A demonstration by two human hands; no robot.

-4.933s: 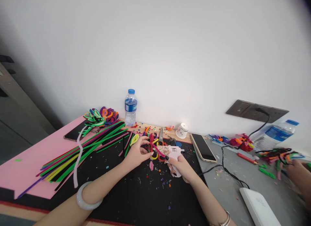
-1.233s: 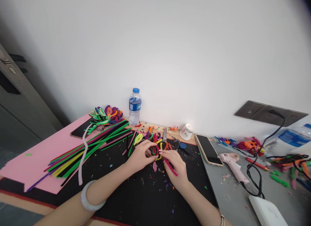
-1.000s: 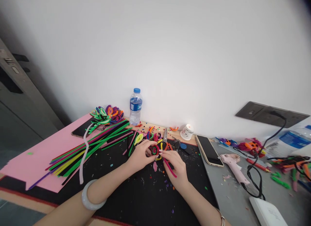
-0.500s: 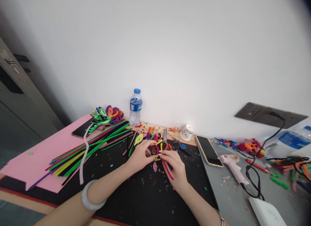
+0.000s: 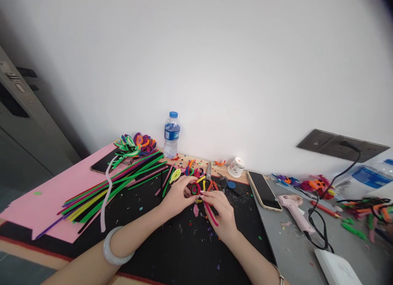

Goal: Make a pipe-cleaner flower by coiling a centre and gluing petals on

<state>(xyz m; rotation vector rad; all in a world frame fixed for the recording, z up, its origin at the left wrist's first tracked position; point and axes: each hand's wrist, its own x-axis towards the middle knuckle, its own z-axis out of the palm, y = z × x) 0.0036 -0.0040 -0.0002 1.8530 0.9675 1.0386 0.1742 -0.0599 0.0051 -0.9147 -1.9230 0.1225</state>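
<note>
My left hand (image 5: 179,197) pinches the left side of a small coiled pipe-cleaner piece (image 5: 195,189), red and dark with a green ring. At its right edge the fingertips of my right hand (image 5: 220,209) are closed on a bright pink pipe cleaner (image 5: 211,214), whose free end slants down across the palm. How the pink strand joins the coil is hidden by the fingers. Just below lies a pink loop (image 5: 195,210) on the black mat (image 5: 172,252). A yellow-green looped petal (image 5: 175,176) rests beyond my left hand, and scissors (image 5: 209,170) lie behind the coil.
Loose pipe cleaners (image 5: 113,191) spread over pink sheets (image 5: 33,203) at left. A water bottle (image 5: 172,138) and a paper cup (image 5: 236,167) stand by the wall. To the right are a phone (image 5: 264,191), a pink glue gun (image 5: 296,215) and a black cord (image 5: 322,232).
The pink pipe cleaner's free end has shifted slightly to the left and up. Both hands stay in nearly the same place around the coil.
</note>
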